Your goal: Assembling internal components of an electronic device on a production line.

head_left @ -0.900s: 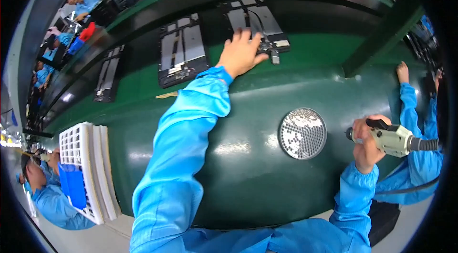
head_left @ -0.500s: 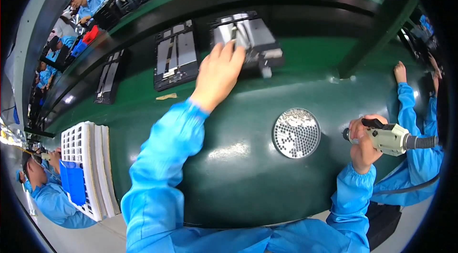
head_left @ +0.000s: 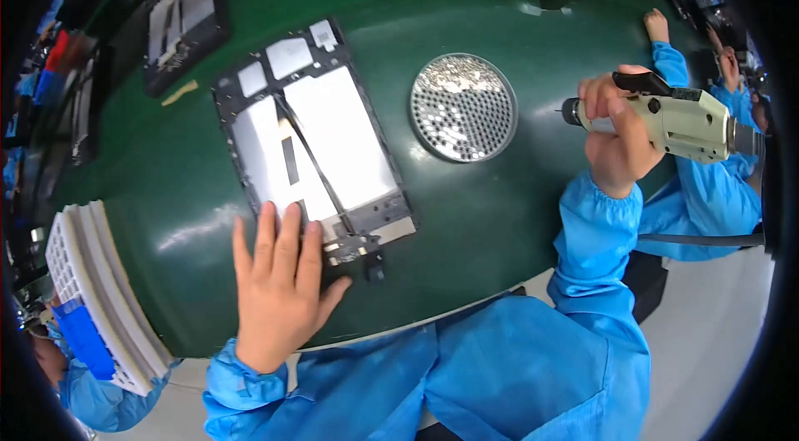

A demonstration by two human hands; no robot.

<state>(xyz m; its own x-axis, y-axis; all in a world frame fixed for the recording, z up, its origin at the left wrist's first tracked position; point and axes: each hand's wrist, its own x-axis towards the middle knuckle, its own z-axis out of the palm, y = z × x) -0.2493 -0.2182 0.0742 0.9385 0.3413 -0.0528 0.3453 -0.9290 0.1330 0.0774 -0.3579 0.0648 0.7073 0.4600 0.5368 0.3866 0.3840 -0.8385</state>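
A flat dark device frame (head_left: 312, 146) with pale inner panels and a thin cable across it lies on the green bench (head_left: 499, 216) in front of me. My left hand (head_left: 279, 283) rests flat on the bench, fingers spread, fingertips touching the frame's near edge. My right hand (head_left: 616, 137) grips a beige electric screwdriver (head_left: 674, 121), its tip pointing left, held above the bench to the right of the frame.
A round perforated metal dish (head_left: 463, 106) holding several small screws sits between frame and screwdriver. Another dark frame (head_left: 183, 17) lies on the far belt. White stacked trays (head_left: 96, 291) stand at my left. A co-worker in blue (head_left: 699, 183) works at my right.
My left hand has drawn the device frame from the far belt toward me, down to the bench's near edge. My right hand keeps hold of the screwdriver.
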